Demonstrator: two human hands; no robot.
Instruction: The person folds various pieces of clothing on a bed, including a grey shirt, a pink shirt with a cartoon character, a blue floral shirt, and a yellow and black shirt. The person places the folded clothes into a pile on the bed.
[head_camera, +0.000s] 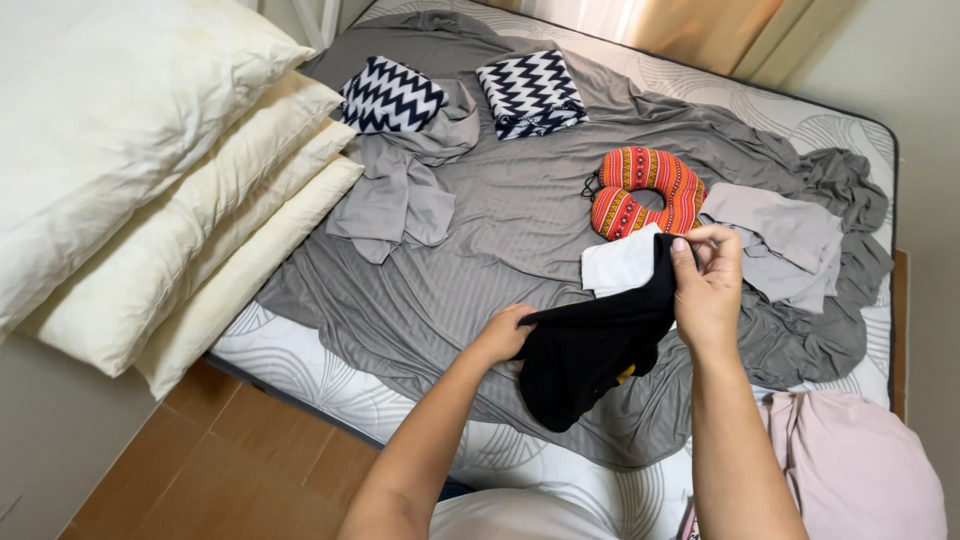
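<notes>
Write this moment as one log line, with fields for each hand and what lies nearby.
left hand: grips black garment | right hand: pinches its upper edge | nearby: white cloth, striped neck pillow, grey sheet

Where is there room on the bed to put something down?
The grey sheet lies bare in the middle, between the grey cloth, the neck pillow and the hands. It is crowded at the right, around the pale cloth.
</notes>
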